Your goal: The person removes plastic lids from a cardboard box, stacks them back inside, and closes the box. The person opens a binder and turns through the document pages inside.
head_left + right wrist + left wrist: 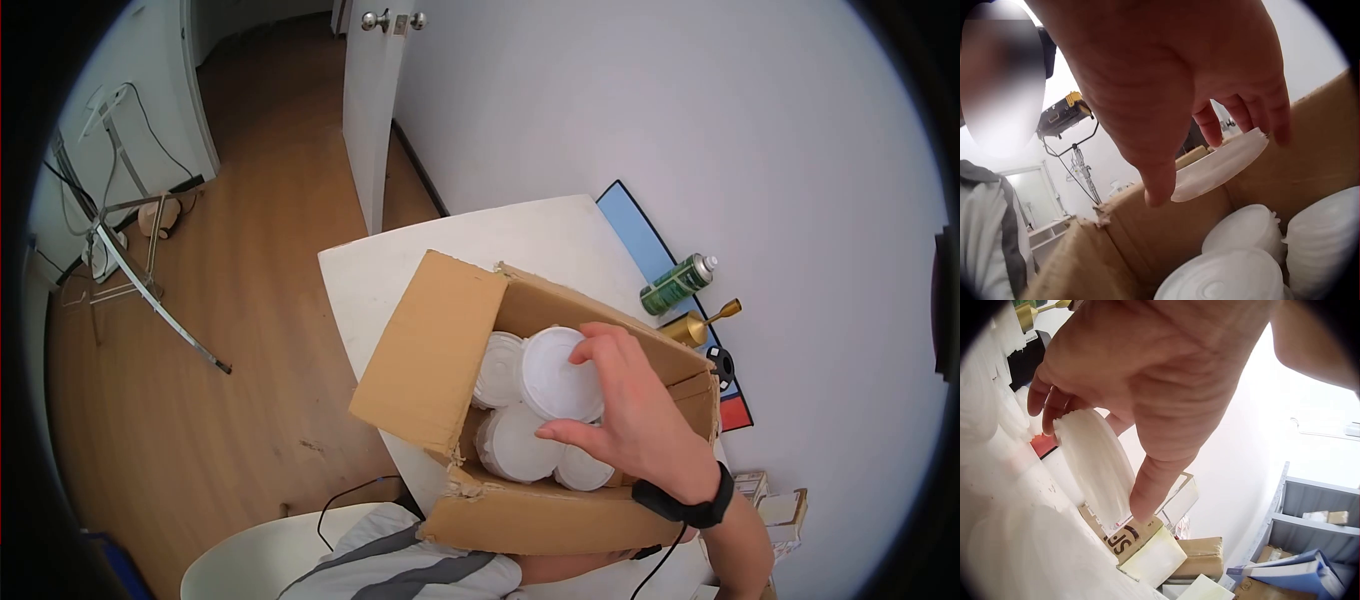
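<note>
Lid (562,373) of white plastic, round and flat, sits pinched at its rim between the thumb and curled fingers of the right hand (628,405), just above the open cardboard box (520,515); the right wrist view shows the same lid (1222,165) tilted, thumb under one edge and fingertips (1279,128) on the far edge, so this grip is clamped on it. Below it in the box lie more stacks of white lids (520,445), packed side by side against the brown walls. One box flap (430,345) stands folded outward to the left.

The left hand (1147,381) appears only in its own wrist view, where thumb and fingers pinch the edge of another white disc stack (1094,465), grip closed on it; in the head view this hand is hidden behind the box.

The box rests on a white counter (400,265). Beyond it, near the wall, lie a green spray can (678,284) and a brass-coloured funnel (695,325). A black band (690,505) circles the right wrist.
</note>
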Action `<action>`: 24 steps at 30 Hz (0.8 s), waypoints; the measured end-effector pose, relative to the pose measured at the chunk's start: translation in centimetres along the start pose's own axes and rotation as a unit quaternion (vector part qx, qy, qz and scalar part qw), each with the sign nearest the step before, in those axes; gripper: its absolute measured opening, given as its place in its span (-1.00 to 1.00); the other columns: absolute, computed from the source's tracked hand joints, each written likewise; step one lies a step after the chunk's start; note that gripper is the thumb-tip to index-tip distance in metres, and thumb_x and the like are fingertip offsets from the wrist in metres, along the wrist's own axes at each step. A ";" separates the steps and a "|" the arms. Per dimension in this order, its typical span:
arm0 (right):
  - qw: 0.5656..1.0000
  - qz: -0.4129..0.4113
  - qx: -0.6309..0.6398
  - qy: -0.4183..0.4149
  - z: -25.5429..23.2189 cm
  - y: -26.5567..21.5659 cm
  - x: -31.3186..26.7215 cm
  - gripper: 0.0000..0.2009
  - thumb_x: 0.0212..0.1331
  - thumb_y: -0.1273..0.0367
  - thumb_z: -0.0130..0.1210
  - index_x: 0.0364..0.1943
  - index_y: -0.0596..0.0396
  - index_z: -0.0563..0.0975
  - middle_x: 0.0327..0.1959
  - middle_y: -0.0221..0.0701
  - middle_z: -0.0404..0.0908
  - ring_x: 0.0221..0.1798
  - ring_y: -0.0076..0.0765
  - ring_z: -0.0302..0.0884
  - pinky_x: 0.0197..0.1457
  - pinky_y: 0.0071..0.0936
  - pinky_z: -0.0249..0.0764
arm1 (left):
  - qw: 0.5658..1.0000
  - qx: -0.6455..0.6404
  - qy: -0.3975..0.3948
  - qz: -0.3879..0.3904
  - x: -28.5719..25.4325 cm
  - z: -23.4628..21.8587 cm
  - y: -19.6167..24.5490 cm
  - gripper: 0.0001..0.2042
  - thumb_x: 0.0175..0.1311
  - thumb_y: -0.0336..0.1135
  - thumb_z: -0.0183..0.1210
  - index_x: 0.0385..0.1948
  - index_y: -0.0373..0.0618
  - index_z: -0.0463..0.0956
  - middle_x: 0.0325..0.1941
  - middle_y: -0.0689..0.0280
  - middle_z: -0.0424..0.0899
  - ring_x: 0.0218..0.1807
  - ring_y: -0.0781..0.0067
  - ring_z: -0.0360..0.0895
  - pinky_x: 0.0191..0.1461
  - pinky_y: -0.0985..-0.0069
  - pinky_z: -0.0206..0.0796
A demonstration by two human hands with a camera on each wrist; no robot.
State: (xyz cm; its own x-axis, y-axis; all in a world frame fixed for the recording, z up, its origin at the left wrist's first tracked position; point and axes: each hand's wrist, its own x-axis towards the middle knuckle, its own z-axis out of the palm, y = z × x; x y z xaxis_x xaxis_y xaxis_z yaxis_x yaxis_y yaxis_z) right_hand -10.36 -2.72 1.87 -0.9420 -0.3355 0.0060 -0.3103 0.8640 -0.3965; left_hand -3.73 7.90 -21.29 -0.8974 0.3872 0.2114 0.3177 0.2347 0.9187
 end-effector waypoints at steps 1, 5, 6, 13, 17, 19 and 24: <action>0.998 -0.037 -0.051 -0.013 2.2 1.1 1.1 -0.30 0.02 0.15 0.51 0.13 0.21 0.36 0.29 0.13 0.33 0.27 0.31 0.39 0.35 -0.04 0.41 | 1.000 -0.005 0.006 -0.003 0.4 -0.5 -0.3 -0.44 0.28 -0.16 0.21 0.26 -0.26 0.36 0.29 -0.08 0.42 0.30 -0.11 0.42 0.34 -0.02 0.25; 0.995 -0.027 -0.078 -0.065 3.8 1.3 2.2 -0.32 0.15 0.10 0.41 0.23 0.21 0.40 0.35 0.28 0.22 0.28 0.45 0.38 0.35 0.02 0.43 | 0.999 -0.030 0.013 -0.009 1.6 -0.8 -2.0 -0.40 0.24 -0.17 0.25 0.29 -0.25 0.34 0.30 -0.05 0.41 0.30 -0.12 0.41 0.33 -0.02 0.26; 0.994 -0.026 -0.080 -0.070 3.7 1.2 2.3 -0.32 0.15 0.10 0.41 0.23 0.21 0.40 0.35 0.28 0.22 0.28 0.45 0.38 0.35 0.02 0.43 | 0.999 -0.038 0.012 -0.009 1.8 -0.7 -2.3 -0.39 0.23 -0.18 0.26 0.30 -0.24 0.33 0.30 -0.05 0.41 0.30 -0.12 0.41 0.33 -0.02 0.27; 0.986 -0.012 0.004 -0.167 3.9 1.8 3.2 -0.35 0.23 0.06 0.35 0.31 0.13 0.43 0.38 0.28 0.22 0.32 0.43 0.39 0.34 -0.02 0.45 | 0.997 -0.075 -0.027 0.014 1.5 -0.1 -3.0 -0.31 0.16 -0.19 0.33 0.34 -0.21 0.29 0.32 -0.01 0.41 0.30 -0.13 0.41 0.32 -0.01 0.29; 0.992 0.003 -0.069 -0.109 1.3 0.6 2.2 -0.33 0.22 0.07 0.36 0.32 0.13 0.42 0.43 0.18 0.23 0.30 0.34 0.43 0.33 -0.06 0.46 | 0.994 -0.091 -0.042 0.038 2.3 -1.0 -2.5 -0.26 0.12 -0.20 0.37 0.37 -0.20 0.27 0.33 0.01 0.40 0.30 -0.14 0.41 0.31 -0.01 0.31; 0.997 0.006 -0.068 -0.041 -1.5 -0.6 -0.3 -0.34 0.21 0.09 0.37 0.31 0.14 0.45 0.42 0.13 0.28 0.29 0.29 0.46 0.33 -0.08 0.46 | 0.990 -0.106 -0.070 0.061 2.0 -0.5 -1.2 -0.23 0.10 -0.21 0.39 0.38 -0.19 0.26 0.33 0.02 0.40 0.30 -0.14 0.41 0.31 0.00 0.32; 0.957 0.119 0.033 0.262 -6.7 1.2 -14.9 -0.45 0.18 0.25 0.36 0.23 0.21 0.52 0.20 -0.08 0.62 0.27 -0.02 0.58 0.36 -0.20 0.43 | 0.941 -0.191 -0.215 0.176 -2.0 4.7 7.9 -0.17 0.05 -0.22 0.44 0.42 -0.17 0.23 0.34 0.05 0.39 0.30 -0.15 0.40 0.30 0.00 0.34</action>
State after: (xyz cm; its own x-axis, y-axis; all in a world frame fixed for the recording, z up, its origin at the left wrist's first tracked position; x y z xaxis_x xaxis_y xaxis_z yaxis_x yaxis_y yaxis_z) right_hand 2.48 5.78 7.45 -0.9254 0.1168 0.3605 -0.0867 0.8608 -0.5016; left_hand 2.05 13.18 -16.09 -0.5243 0.7259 0.4452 0.3642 -0.2814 0.8878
